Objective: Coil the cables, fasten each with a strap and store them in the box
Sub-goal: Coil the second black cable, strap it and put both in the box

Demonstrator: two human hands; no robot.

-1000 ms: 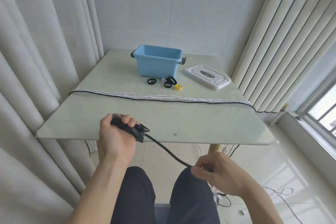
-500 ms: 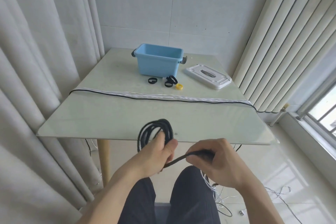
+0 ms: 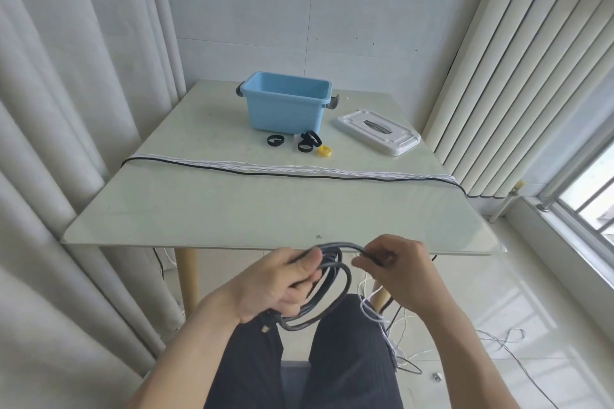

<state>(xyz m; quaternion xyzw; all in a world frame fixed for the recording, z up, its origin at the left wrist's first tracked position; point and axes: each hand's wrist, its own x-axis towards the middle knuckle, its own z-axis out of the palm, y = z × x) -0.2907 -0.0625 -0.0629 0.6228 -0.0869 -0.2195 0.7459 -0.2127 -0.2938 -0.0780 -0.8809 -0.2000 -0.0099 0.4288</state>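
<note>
My left hand [image 3: 275,285] grips a coil of black cable [image 3: 327,294] just below the table's near edge, above my lap. My right hand [image 3: 395,267] pinches the cable's top strand at the coil's right side. A plug end hangs under my left palm. On the table lie more cables [image 3: 289,171], white ones and a black one, stretched straight from left to right. Behind them are black straps [image 3: 307,143], another black strap [image 3: 275,140] and a yellow one [image 3: 325,151]. The open blue box [image 3: 285,109] stands at the back.
The box's white lid [image 3: 377,132] lies to the right of it. The glass table [image 3: 232,209] has curtains on the left and blinds on the right. Loose white cables [image 3: 398,325] trail on the floor by my right leg.
The coil has turned from upright to tilted flat and lower. My right hand has moved up to the coil's top, laying another loop onto it.
</note>
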